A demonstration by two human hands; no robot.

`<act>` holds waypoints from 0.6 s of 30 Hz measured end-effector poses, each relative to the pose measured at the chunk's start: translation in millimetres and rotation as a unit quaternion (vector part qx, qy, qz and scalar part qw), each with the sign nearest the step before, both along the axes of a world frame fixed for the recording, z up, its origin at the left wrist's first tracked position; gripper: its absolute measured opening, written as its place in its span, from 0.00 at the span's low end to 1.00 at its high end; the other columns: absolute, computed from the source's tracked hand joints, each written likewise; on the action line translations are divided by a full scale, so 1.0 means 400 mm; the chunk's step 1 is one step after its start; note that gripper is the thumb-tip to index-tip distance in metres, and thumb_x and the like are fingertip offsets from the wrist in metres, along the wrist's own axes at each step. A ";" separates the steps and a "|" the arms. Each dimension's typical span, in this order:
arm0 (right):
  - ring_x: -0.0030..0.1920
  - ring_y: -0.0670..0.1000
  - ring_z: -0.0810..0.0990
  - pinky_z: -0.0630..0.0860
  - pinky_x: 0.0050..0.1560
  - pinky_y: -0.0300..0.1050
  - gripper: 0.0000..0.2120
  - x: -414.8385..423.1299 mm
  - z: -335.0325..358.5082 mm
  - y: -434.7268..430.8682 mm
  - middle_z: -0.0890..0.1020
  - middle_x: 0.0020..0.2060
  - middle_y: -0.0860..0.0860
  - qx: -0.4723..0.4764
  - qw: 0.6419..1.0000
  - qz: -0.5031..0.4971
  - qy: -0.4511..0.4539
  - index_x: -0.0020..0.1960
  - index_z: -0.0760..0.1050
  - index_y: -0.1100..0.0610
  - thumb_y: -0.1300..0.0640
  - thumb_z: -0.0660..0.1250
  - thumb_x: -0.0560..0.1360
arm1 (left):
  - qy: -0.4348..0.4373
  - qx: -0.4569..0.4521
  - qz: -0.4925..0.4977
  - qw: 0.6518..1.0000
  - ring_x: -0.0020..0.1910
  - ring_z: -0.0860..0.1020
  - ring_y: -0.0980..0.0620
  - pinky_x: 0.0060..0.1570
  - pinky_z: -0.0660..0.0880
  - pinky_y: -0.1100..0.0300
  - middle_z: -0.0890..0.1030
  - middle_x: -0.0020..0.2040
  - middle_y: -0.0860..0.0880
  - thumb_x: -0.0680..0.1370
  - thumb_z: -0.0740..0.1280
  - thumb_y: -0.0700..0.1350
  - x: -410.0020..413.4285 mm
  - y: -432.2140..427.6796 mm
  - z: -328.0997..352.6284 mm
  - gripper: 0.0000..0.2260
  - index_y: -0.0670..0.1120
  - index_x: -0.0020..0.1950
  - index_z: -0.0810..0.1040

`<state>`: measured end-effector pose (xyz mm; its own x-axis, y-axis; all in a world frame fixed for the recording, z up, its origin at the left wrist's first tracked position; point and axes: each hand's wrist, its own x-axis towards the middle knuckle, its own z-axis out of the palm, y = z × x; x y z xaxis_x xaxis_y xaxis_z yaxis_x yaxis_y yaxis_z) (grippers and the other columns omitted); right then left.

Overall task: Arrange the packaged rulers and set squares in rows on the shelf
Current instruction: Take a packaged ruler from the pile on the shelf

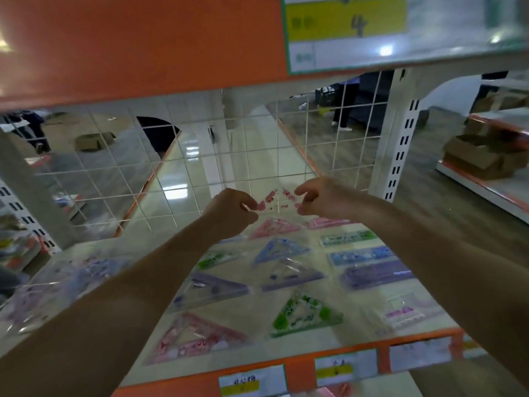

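Both hands reach to the back of the shelf and hold a clear packaged set square with pink print up in front of the wire grid. My left hand pinches its left edge, my right hand pinches its right edge. Below them lie rows of packets: a pink set square, a blue one, purple ones, a green one and a pink one at the front. Rulers lie on the right: pink, green, blue, purple.
A loose pile of clear packets lies at the shelf's left end. A white wire grid backs the shelf; an orange shelf edge hangs overhead. Price labels line the front edge. A white upright stands at the right.
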<state>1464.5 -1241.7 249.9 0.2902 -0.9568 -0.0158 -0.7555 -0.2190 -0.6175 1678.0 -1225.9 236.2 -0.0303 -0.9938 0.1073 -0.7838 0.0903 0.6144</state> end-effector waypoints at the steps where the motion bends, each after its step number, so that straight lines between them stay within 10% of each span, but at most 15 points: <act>1: 0.48 0.48 0.79 0.74 0.50 0.40 0.22 0.004 -0.004 -0.004 0.80 0.55 0.51 -0.019 0.999 0.005 0.030 0.67 0.72 0.55 0.54 0.70 0.74 | -0.008 0.000 -0.003 1.000 0.34 0.76 0.52 0.40 0.75 0.59 0.80 0.38 0.49 0.72 0.73 0.42 -0.007 -0.005 -0.003 0.09 0.45 0.51 0.83; 11: 0.49 0.51 0.76 0.68 0.45 0.41 0.16 0.050 -0.054 -0.056 0.80 0.52 0.53 -0.108 0.966 0.049 0.228 0.62 0.76 0.56 0.53 0.65 0.76 | -0.117 0.009 0.012 0.993 0.43 0.80 0.48 0.49 0.79 0.54 0.84 0.45 0.47 0.73 0.69 0.44 -0.010 -0.043 -0.050 0.06 0.47 0.47 0.85; 18: 0.55 0.53 0.77 0.75 0.54 0.43 0.16 0.085 -0.105 -0.113 0.78 0.57 0.54 -0.026 0.979 0.019 0.200 0.64 0.74 0.57 0.57 0.64 0.77 | -0.197 0.041 0.013 0.979 0.49 0.80 0.49 0.53 0.77 0.53 0.83 0.52 0.48 0.75 0.68 0.45 -0.020 -0.073 -0.076 0.08 0.46 0.52 0.82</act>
